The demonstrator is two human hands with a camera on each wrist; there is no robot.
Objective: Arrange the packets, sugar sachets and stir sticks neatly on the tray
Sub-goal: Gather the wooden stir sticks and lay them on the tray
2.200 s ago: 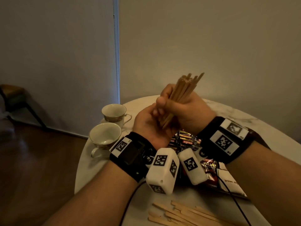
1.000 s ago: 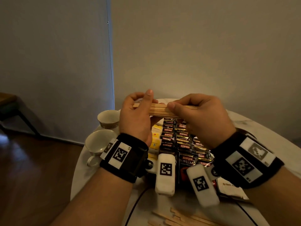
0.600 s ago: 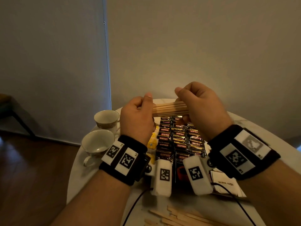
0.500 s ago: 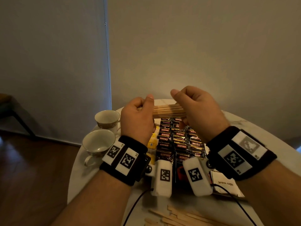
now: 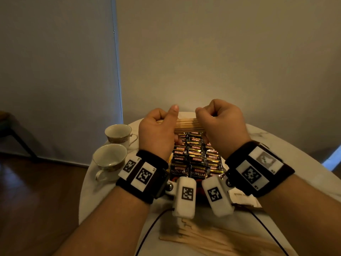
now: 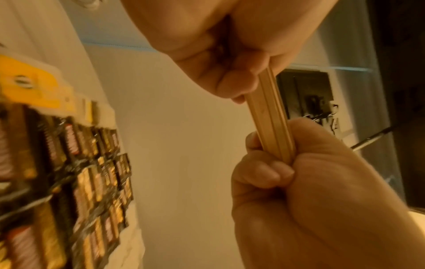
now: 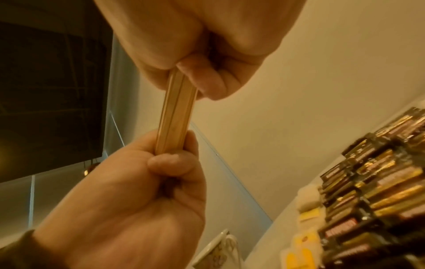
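Note:
A bundle of wooden stir sticks (image 5: 186,124) lies level between my two hands, above the far end of the packet rows. My left hand (image 5: 166,122) grips its left end with fingers curled round it, thumb on top. At the other end my right hand (image 5: 206,122) grips it the same way. Both wrist views show the bundle (image 6: 271,123) (image 7: 177,116) clamped between the two fists. Dark Kopiko coffee packets (image 5: 195,156) lie in neat rows beneath the hands, with yellow sachets (image 6: 30,87) beside them on the left. More loose stir sticks (image 5: 212,239) lie near the table's front edge.
Two teacups (image 5: 118,133) (image 5: 109,159) stand at the left of the round white table (image 5: 276,145). A white brown-sugar sachet (image 5: 243,198) lies under my right wrist. Cables run from both wrist cameras across the table front. A wall stands just behind the table.
The bundle has gone from upright in both hands to lying level. Both hands have lowered it toward the far end of the packets and closed in toward each other.

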